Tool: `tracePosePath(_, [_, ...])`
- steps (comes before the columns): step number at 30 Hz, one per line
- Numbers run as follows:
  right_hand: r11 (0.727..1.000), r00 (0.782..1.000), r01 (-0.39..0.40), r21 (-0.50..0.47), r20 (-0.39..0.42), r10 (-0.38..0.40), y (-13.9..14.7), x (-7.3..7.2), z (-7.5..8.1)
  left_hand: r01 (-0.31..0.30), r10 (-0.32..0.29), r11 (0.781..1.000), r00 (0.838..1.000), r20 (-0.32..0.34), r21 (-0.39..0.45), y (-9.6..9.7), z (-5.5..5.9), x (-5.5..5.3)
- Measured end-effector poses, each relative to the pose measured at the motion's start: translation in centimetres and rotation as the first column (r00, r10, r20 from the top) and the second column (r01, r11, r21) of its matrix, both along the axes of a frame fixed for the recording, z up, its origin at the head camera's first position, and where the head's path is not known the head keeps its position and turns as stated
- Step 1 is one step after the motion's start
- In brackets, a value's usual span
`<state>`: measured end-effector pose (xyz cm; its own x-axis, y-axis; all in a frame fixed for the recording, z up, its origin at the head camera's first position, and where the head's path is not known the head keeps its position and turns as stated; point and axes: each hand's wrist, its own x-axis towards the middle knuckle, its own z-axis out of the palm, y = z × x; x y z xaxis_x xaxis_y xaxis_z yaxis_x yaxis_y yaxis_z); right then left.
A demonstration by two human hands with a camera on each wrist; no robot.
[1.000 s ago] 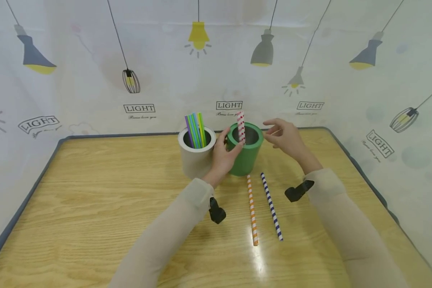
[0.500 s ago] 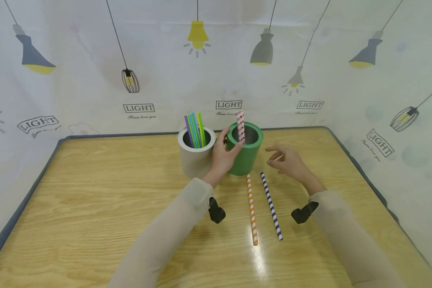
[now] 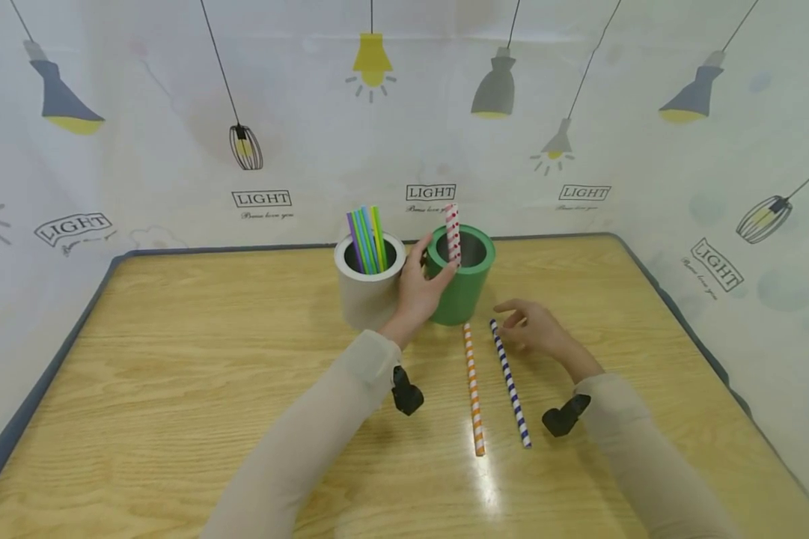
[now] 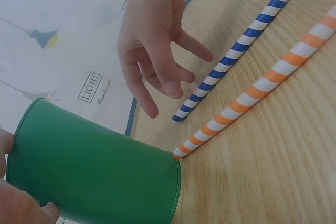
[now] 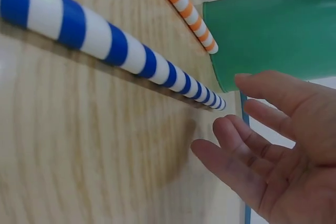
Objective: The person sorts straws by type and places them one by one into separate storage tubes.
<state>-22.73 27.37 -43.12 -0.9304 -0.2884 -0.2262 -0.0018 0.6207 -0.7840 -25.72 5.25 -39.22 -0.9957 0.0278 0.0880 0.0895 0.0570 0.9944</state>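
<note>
My left hand [image 3: 420,290] grips the left side of a green cup [image 3: 468,288], thumb at the front and fingers toward the back. Inside that cup stand pink-and-white paper straws with red dots [image 3: 453,236]. My right hand [image 3: 533,327] hovers beside the far end of a blue-and-white striped paper straw [image 3: 510,382], its fingers spread and slightly bent. Nothing is between them in the right wrist view, where the blue straw [image 5: 131,56] lies past the fingertips. An orange-and-white striped straw [image 3: 474,389] lies on the table to the left, its far end near the cup's base.
A white cup [image 3: 367,303] holding several plain coloured straws [image 3: 367,243] stands close on the left of the green one. The wooden table [image 3: 195,359] has a dark edge, with a lamp-printed backdrop [image 3: 310,112] behind it.
My right hand has moved down from beside the green cup's rim toward the far end of the blue-and-white straw. The left hand keeps its hold on the green cup.
</note>
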Motion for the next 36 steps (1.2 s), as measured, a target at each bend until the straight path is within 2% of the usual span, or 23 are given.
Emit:
tracePosePath(9, [0.999, 0.999, 0.019, 0.04, 0.048, -0.021, -0.6, 0.1, -0.6, 0.0, 0.0, 1.0, 1.0, 0.011, 0.01, 0.1, 0.0, -0.1])
tracePosePath(19, [0.998, 0.997, 0.064, -0.004, 0.036, -0.064, -0.9, 0.4, -1.2, -0.011, 0.011, 1.0, 1.0, 0.009, 0.008, 0.2, -0.1, -0.1])
tracePosePath(27, [0.996, 0.996, 0.085, 0.003, 0.023, -0.085, -1.0, 0.4, -1.5, -0.011, 0.011, 1.0, 1.0, 0.017, 0.005, 0.1, 0.0, 0.0])
tracePosePath(36, [0.998, 0.998, 0.06, -0.006, -0.011, -0.06, -1.0, 0.3, -1.2, 0.0, 0.0, 1.0, 1.0, 0.012, 0.013, 0.0, 0.1, 0.1])
